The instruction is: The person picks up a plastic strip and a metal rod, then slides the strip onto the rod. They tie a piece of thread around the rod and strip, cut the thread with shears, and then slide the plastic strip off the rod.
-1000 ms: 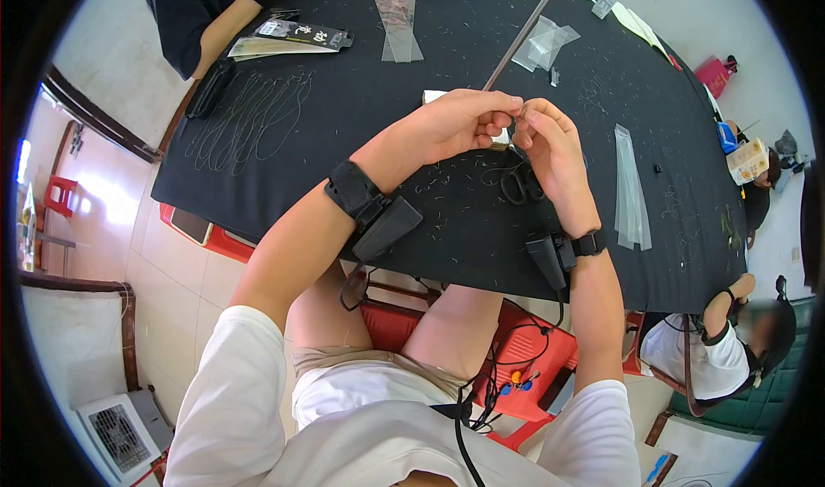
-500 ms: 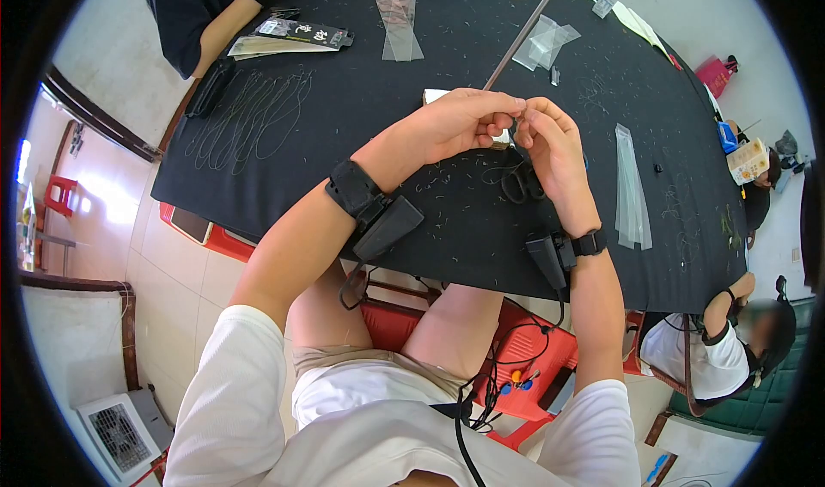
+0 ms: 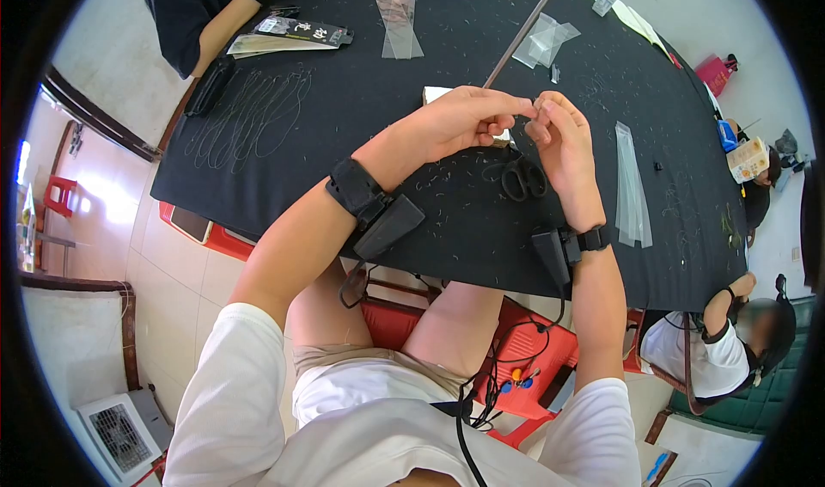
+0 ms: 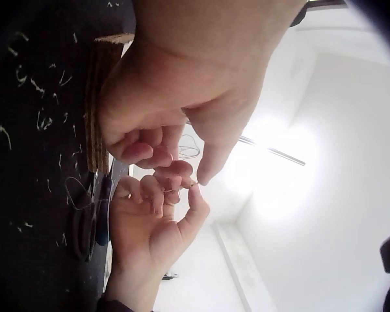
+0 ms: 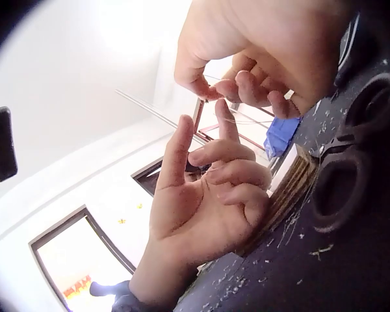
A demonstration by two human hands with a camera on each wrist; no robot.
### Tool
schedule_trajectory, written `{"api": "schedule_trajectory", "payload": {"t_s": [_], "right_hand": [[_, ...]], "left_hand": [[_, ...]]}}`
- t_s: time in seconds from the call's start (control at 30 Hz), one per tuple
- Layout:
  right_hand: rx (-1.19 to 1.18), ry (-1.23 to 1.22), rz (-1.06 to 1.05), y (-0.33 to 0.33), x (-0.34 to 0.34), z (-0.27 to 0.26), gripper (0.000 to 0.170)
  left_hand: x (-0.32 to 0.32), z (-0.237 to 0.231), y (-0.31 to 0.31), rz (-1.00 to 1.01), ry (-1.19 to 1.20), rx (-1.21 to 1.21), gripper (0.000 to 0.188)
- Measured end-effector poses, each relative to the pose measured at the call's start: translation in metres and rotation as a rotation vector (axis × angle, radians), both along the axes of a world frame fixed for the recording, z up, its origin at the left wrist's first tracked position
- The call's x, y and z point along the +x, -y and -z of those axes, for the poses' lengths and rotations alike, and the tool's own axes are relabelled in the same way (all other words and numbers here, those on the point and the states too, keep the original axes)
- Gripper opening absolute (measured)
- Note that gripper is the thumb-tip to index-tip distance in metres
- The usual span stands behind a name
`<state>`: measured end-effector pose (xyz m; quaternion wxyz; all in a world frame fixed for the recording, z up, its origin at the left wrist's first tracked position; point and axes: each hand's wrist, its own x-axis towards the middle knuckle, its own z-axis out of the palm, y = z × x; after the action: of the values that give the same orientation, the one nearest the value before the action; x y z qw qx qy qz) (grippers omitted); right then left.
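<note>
In the head view my left hand [image 3: 468, 124] and right hand [image 3: 565, 147] meet over the table with fingertips close together. Between thumb and index finger, my right hand [image 5: 266, 45] pinches a tiny dark piece [image 5: 212, 99] with thin thread at it, too small to identify. My left hand [image 5: 205, 208] has thumb and index finger spread apart; the index tip is right by that pinch, and its other fingers are loosely curled. A loop of thin thread [image 4: 190, 147] shows between the hands. Black scissors [image 3: 518, 178] lie below the hands, beside a white-topped block [image 3: 436, 94] partly hidden by my left hand.
A slanting metal rod [image 3: 526, 36] rises beyond my hands. Looped threads [image 3: 253, 122] lie at left on the black tablecloth [image 3: 378, 220]; clear plastic sleeves [image 3: 632, 190] lie at right. Thread scraps are scattered about. Other people sit at the far left and right.
My right hand has shifted a little to the right and upward, showing more of the scissors. My left fingertips have reached slightly further right.
</note>
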<state>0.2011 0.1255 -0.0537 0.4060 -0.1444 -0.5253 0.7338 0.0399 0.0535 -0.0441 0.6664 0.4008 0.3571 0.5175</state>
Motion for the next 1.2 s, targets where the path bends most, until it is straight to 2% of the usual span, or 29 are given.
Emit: {"api": "schedule_trajectory", "payload": {"t_s": [0.13, 0.6, 1.2], "right_hand": [[-0.028, 0.035, 0.057, 0.002, -0.001, -0.001, 0.008], [-0.037, -0.034, 0.123, -0.011, 0.010, -0.009, 0.009], [-0.246, -0.058, 0.282, -0.024, 0.017, -0.001, 0.015]], "left_hand": [[0.000, 0.003, -0.002, 0.051, -0.095, 0.051, 0.024], [-0.001, 0.003, -0.001, 0.037, -0.034, 0.029, 0.024], [-0.001, -0.002, 0.001, 0.026, -0.060, 0.040, 0.030]]}}
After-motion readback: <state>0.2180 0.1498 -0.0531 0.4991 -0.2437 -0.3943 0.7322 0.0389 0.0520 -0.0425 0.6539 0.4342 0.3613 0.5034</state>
